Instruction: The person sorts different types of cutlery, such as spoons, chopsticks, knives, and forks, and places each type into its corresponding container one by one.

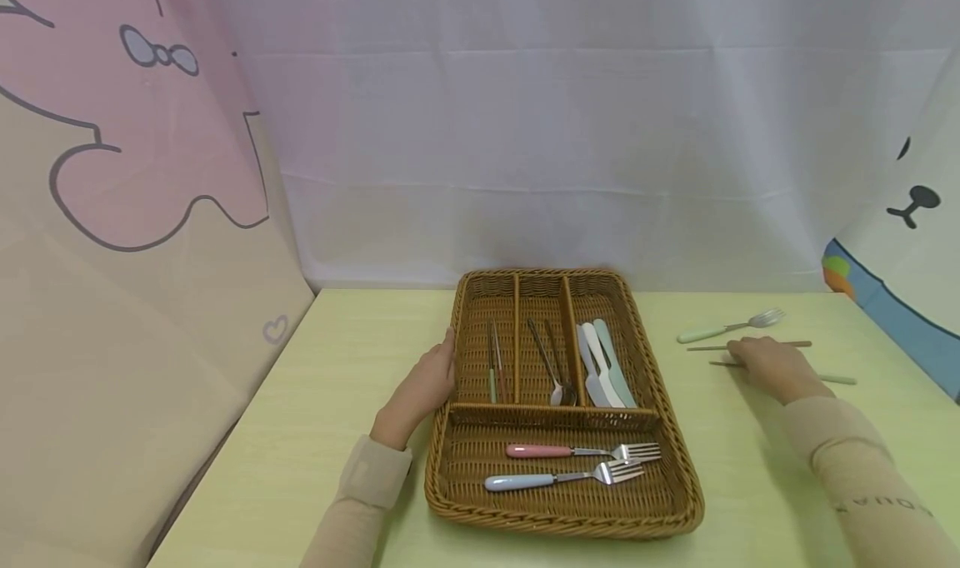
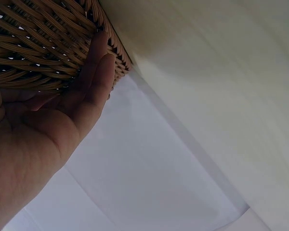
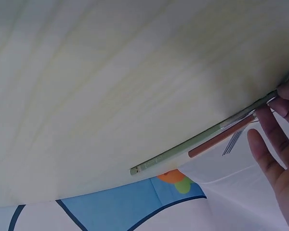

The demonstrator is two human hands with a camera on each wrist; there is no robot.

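Note:
A brown wicker cutlery basket (image 1: 551,529) stands mid-table. My left hand (image 1: 420,382) rests against its left side, fingers extended along the weave in the left wrist view. To the right of the basket, my right hand (image 1: 776,368) pinches a green-handled chopstick (image 3: 183,147) between thumb and finger, low over the table, the other fingers held out. A reddish-brown-handled chopstick (image 1: 797,344) lies just beyond, partly behind the hand. Past it lies a green-handled fork (image 1: 705,333), tines pointing right.
The basket's front compartment holds a pink-handled fork (image 1: 540,450) and a blue-handled fork (image 1: 519,482). Behind the divider lie chopsticks (image 1: 492,383) on the left, spoons (image 1: 557,394) in the middle and several pale knives (image 1: 600,360) on the right. A white curtain (image 1: 487,160) hangs behind the table.

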